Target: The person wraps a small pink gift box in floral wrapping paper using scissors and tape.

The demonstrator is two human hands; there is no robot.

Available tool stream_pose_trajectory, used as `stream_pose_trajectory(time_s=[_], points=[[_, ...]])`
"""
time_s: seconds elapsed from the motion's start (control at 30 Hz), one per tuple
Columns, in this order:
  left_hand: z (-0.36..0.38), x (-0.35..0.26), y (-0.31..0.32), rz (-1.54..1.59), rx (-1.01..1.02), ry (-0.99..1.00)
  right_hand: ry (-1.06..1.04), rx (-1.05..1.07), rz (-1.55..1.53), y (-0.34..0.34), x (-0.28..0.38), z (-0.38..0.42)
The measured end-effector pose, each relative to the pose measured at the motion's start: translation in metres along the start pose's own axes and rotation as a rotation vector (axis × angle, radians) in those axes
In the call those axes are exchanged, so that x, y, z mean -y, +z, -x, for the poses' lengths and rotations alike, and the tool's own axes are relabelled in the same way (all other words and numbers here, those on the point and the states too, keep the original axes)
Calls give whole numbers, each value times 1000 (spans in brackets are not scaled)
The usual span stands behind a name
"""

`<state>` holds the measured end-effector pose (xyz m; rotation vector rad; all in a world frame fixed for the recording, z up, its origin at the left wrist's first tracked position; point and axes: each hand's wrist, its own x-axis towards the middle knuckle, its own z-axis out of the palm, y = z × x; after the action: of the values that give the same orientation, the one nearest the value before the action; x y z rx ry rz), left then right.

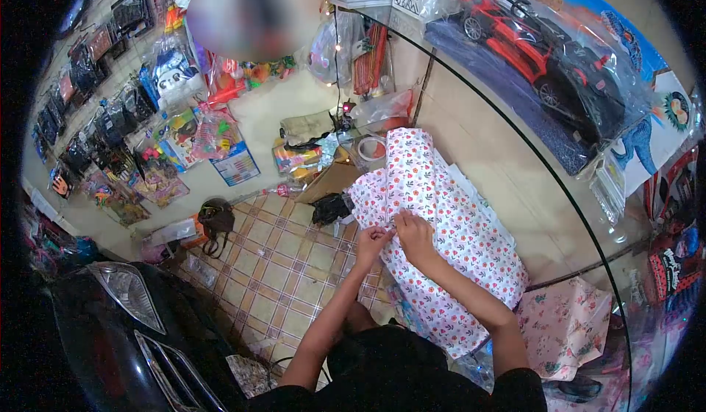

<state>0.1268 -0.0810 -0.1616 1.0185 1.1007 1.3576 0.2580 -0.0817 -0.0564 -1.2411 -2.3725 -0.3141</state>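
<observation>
A large box wrapped in white paper with small red flowers (pixel 441 213) lies in front of me, tilted across the counter edge. My left hand (pixel 371 241) pinches the paper at the box's near-left side. My right hand (pixel 414 237) presses and grips the same fold right beside it. Both hands touch the wrapping where two paper edges meet. A roll of clear tape (pixel 371 149) sits just past the box's far end.
A glass counter (pixel 507 154) carries a boxed red toy car (pixel 548 48). Another floral sheet (pixel 566 324) hangs at the lower right. Packaged toys cover the wall (pixel 125 118) on the left. A dark vehicle front (pixel 125 324) stands on the tiled floor (pixel 287 257).
</observation>
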Motion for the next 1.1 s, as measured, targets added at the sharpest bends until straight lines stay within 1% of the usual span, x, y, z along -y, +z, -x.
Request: stream_pose_trajectory(time_s=[0.03,0.1,0.13,0.2,0.3,0.4,0.5,0.57,0.6,0.7,0.8,0.87,0.9,0.97,1.0,1.07,1.1], points=[[-2,3,-4,46,22,-18,-2,-13,4,2,1,0],[-7,5,-7,139,68,-51,-12,13,112,5,5,0],[-8,4,-7,88,51,-64,-14,27,167,8,8,1],[-8,2,-7,-17,16,-91,-17,-34,207,25,10,5],[-7,3,-6,-66,25,-45,-29,-44,250,29,9,4],[-9,8,-3,-16,-7,-79,-40,-24,293,24,8,3],[-10,7,-6,-46,25,-46,-98,-60,330,26,4,4],[-9,3,-5,-168,26,24,-145,-112,358,36,-3,6],[-8,-3,-5,-230,27,59,-142,-95,336,34,-2,5],[5,-36,-4,-659,22,202,-130,-58,278,27,-3,5],[9,-56,-12,-965,-91,509,-119,-83,240,23,-5,7],[5,-72,-15,-990,-61,703,-123,-136,227,16,-4,10],[0,-79,-16,-1001,-48,799,-90,-76,193,16,-4,11],[-13,-75,-22,-984,153,879,-20,50,127,15,-5,13],[-19,-77,-23,-970,254,918,-18,52,118,14,-5,14],[-30,-84,-25,-945,329,937,-14,51,102,14,-7,14],[-34,-87,-27,-933,367,943,-45,-12,94,11,-8,13]])
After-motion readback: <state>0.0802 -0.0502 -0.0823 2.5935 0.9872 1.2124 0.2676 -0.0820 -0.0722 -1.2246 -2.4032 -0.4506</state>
